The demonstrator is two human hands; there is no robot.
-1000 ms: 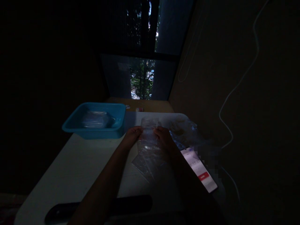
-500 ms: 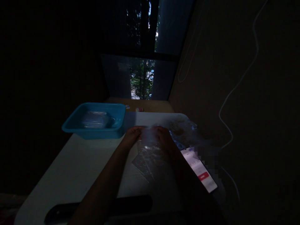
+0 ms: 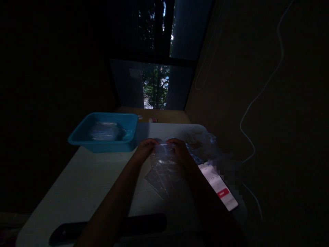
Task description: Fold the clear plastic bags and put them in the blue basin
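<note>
A clear plastic bag is stretched by its top edge between my two hands over the white table. My left hand pinches its left corner, and my right hand pinches the right corner. Below and partly under it lie more clear plastic bags, flat on the tabletop; the dim light blurs where one ends and another starts. To the left stands a blue plastic basin with a clear plastic-wrapped bundle inside.
A lit phone lies right of my right forearm. Crumpled clear plastic rests at the table's far right. A black elongated object crosses the near edge of the white table. A white cord hangs along the right wall.
My hands stay in nearly the same place. The bag's top edge, blurred before, now shows sharper and pulled straight between my fingers.
</note>
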